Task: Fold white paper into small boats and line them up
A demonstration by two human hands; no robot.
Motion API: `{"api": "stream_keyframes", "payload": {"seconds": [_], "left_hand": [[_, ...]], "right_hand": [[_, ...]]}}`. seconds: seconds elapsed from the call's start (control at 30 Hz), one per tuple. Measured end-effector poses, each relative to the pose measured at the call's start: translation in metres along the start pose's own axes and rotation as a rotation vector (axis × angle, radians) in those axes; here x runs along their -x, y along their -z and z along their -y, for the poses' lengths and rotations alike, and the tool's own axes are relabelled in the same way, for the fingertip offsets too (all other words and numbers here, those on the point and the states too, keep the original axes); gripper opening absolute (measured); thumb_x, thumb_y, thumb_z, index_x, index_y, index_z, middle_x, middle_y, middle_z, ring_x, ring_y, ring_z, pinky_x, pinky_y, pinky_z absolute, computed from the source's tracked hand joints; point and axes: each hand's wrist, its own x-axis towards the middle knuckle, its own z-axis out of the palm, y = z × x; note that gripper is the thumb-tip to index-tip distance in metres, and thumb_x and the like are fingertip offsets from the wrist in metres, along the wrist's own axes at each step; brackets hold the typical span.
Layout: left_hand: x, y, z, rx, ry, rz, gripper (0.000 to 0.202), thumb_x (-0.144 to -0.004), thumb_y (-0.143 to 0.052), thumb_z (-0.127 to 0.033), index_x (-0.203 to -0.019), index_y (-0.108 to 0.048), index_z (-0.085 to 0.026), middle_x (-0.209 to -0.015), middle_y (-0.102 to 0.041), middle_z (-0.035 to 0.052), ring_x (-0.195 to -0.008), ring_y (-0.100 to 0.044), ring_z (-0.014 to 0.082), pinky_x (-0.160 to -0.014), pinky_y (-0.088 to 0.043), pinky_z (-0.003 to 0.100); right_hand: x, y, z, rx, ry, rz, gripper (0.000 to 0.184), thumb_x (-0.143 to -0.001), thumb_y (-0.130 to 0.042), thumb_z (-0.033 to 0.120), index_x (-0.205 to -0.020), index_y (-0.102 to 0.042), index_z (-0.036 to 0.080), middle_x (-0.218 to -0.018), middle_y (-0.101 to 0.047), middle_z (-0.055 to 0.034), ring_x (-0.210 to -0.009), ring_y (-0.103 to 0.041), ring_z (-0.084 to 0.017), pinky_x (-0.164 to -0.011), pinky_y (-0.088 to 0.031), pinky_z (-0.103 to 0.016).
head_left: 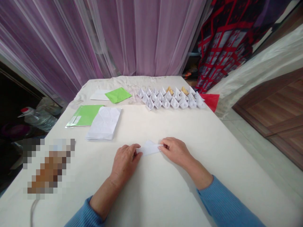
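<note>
Between my hands, near the middle of the table, is a small folded piece of white paper [149,149] with a low peak along its far edge. My left hand [125,159] pinches its left end between thumb and fingers. At the right end, my right hand [175,150] grips the paper the same way. Farther back stand rows of folded paper boats [174,103], mostly white, with a couple of yellow ones among them. A stack of white paper sheets [105,123] lies to the left, beyond my left hand.
Under the white stack's edge lies a green paper pack [84,114]. Behind it are a green sheet [118,95] and a white sheet [98,94]. A red sheet [211,101] overhangs the table's right edge. A pixelated object [50,168] with a cable lies at left; a plastic bottle [39,117] stands beyond the table.
</note>
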Motion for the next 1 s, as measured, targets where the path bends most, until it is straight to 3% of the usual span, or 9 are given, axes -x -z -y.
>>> {"api": "stream_keyframes", "payload": {"seconds": [1.0], "left_hand": [[0.0024,-0.0042,0.0015,-0.027,-0.017,-0.006,0.026,-0.085,-0.063,-0.022,-0.111,-0.058,-0.022,-0.075,-0.068,-0.0013,-0.079,-0.062,0.0196,-0.077,-0.045,0.034]], "right_hand": [[0.0004,-0.0011,0.0027,0.029,-0.031,-0.013,0.017,-0.086,-0.058,0.031,-0.073,-0.065,0.023,-0.071,-0.064,0.0012,-0.069,-0.054,-0.013,-0.063,-0.031,-0.025]]}}
